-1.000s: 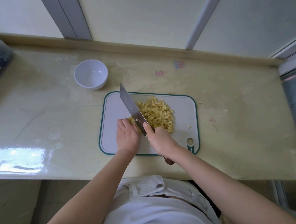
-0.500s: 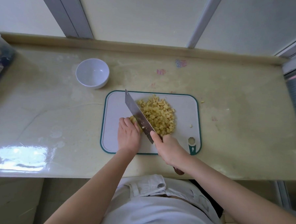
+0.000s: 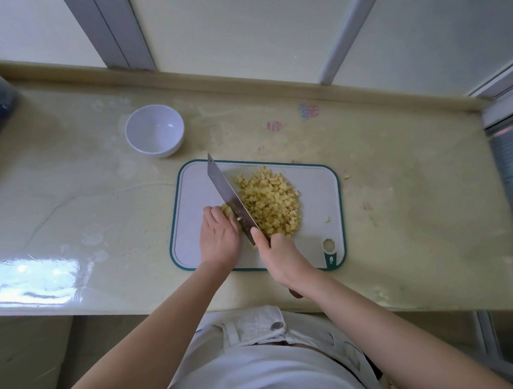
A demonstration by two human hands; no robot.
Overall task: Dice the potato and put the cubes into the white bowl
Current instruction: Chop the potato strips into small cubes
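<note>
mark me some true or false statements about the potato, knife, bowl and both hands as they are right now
1. The white bowl holds no cubes. True.
2. The right hand grips the knife. True.
3. The potato cubes are piled left of the blade. False: the pile lies right of the blade, on the cutting board.
4. The left hand rests on the counter. False: it holds an uncut potato piece on the board, beside the blade.
5. The bowl stands on the board. False: it stands on the counter, off the board's far left corner.
</note>
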